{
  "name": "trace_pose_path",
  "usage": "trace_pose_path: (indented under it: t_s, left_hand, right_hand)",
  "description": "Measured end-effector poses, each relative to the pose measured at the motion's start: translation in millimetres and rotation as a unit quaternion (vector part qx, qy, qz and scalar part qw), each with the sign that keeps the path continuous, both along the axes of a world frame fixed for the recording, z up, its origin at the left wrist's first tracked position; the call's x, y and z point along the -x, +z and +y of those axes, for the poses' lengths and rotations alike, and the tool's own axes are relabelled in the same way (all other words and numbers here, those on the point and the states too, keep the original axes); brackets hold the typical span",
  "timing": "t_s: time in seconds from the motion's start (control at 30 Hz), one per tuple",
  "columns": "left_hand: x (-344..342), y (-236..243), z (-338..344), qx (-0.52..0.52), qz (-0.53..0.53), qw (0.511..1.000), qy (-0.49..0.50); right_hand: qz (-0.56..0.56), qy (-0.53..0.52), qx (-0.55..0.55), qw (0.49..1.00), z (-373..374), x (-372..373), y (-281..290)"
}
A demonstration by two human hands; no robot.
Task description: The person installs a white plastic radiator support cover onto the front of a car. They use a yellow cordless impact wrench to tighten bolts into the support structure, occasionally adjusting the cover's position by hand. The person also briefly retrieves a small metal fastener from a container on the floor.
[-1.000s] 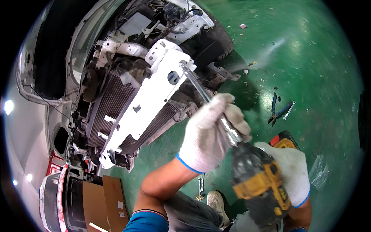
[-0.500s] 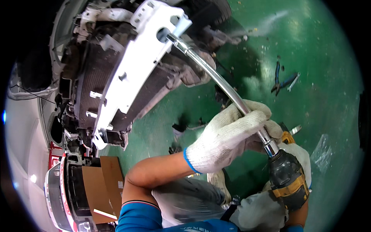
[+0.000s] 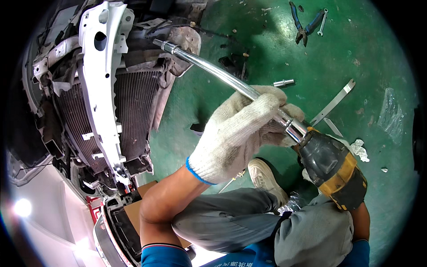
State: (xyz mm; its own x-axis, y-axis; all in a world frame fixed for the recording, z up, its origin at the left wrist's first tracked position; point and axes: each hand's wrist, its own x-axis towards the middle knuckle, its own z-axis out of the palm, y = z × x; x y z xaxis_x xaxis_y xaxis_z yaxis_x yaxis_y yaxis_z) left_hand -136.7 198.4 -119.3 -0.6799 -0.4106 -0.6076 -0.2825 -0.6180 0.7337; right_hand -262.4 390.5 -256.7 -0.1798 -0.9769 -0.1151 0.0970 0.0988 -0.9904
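My left hand (image 3: 240, 133), in a white knit glove with a blue cuff, is closed round the long chrome extension bar (image 3: 213, 71). The bar's lower end sits in the nose of a black-and-yellow cordless impact driver (image 3: 331, 167). Behind that tool my gloved right hand (image 3: 346, 144) holds it; most of its fingers are hidden. The bar's far end carries a socket (image 3: 165, 46) and points up-left toward the car's front. There a white bumper beam (image 3: 98, 71) with holes crosses a dark radiator (image 3: 138, 111). The socket appears apart from the beam.
On the green floor lie blue-handled pliers (image 3: 302, 29), a small wrench (image 3: 323, 22), a loose socket (image 3: 283, 83), a flat metal bar (image 3: 333, 102), clear plastic (image 3: 391, 115) and crumpled white paper (image 3: 359, 150). A cardboard piece (image 3: 133, 216) stands at lower left near another car.
The view has shifted, so the car front appears further left and more floor shows. The bar's tip, earlier overlapping the beam's hole in view, now appears right of the beam. Both hands keep their hold.
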Motion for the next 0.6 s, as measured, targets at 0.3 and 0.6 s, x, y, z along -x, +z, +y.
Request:
trace_pose_path:
  t_s: [0.3,0.6]
  left_hand:
    - [39,-105,-11,0.027,-0.078,0.996,0.031]
    - [67,-288,28,0.133,-0.214,0.967,-0.024]
  right_hand:
    - [-0.356,-0.152,-0.037,0.921,2,-40,-35]
    - [-0.630,-0.209,-0.057,0.746,32,-80,-147]
